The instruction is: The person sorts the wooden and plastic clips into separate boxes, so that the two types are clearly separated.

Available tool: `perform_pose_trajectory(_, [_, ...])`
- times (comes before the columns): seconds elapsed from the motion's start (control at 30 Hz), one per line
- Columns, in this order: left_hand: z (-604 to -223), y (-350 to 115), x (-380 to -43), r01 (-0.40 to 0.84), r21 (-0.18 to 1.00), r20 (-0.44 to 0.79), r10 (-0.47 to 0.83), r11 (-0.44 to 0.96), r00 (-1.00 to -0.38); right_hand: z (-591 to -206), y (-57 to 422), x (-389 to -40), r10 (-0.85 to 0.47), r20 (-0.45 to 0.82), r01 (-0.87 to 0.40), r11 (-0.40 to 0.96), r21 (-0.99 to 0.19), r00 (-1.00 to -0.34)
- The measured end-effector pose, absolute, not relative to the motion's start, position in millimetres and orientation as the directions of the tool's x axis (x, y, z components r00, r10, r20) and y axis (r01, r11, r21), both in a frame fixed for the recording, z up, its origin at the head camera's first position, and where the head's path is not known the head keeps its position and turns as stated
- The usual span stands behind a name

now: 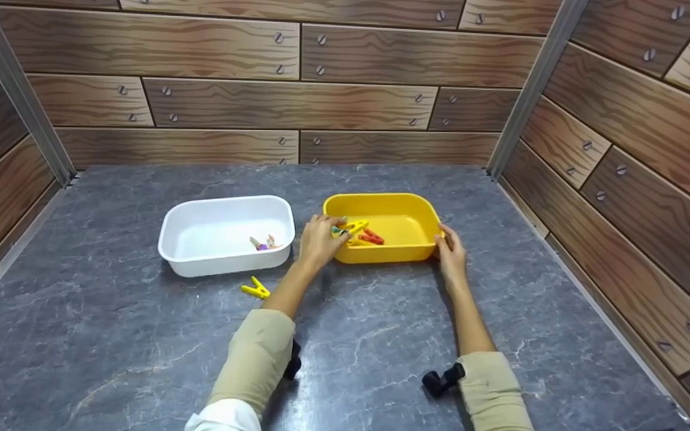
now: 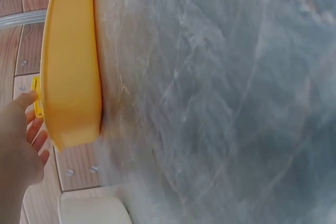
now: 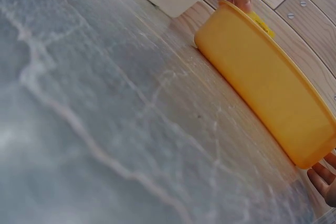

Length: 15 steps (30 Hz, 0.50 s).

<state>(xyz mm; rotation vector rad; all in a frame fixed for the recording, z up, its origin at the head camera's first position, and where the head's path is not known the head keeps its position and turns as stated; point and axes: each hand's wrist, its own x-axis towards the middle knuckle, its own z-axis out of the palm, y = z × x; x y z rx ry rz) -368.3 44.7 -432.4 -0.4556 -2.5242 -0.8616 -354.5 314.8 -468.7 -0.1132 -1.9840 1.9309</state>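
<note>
My left hand is over the left end of a yellow plastic tub, pinching a yellow clothespin between thumb and fingertips; the left wrist view shows this clothespin at the tub's rim. Inside the tub, red clothespins and another yellow one lie below that hand, with a bit of green partly hidden by the fingers. My right hand holds the tub's right end, fingers along the outer wall and thumb at the rim. In the right wrist view only part of this hand shows.
A white tub stands left of the yellow one, holding small purple and pale clothespin-like pieces. A loose yellow clothespin lies on the grey marbled table in front of it. Wood-patterned walls enclose the back and sides.
</note>
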Motion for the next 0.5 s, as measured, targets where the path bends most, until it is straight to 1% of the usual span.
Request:
perform_pose_trajectory(0.17, [-437,47,-369,0.423,0.490,0.508,0.145,0.762,-0.849,-472,315,-358,0.320,0.221,-0.207,0.077,-0.975,-0.921])
perform_pose_trajectory(0.5, [-443,57,-369,0.408,0.461,0.515,0.137,0.788,-0.846,-473,315,-357,0.325,0.234,-0.226,0.063,-0.972,-0.916])
